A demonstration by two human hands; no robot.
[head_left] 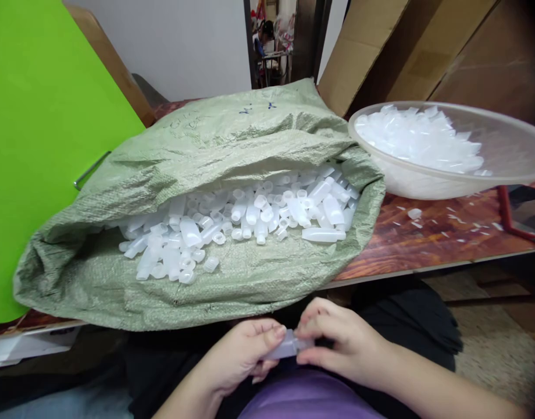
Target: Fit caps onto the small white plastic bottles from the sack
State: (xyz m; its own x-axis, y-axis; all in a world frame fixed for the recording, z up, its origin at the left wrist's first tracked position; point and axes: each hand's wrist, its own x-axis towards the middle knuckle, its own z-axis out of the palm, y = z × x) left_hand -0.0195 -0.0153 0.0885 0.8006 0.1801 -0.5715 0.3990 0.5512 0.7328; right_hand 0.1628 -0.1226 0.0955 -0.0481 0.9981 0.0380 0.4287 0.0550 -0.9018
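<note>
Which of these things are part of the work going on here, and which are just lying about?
Seem part of the work:
left hand and right hand, fingers on a plastic piece
open woven sack of loose pieces
bowl of translucent pieces

Seem just lying about:
green panel
cardboard
red-edged object

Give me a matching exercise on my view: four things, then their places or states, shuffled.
1. woven sack
2. plastic bowl
3. green panel
4. translucent plastic piece

A. held between the left hand and right hand
B. at the picture's far left
C. lying open, small plastic bottles at its mouth
D. at the picture's right, partly filled with whitish pieces

Pairs: 1-C, 2-D, 3-B, 4-A
</note>
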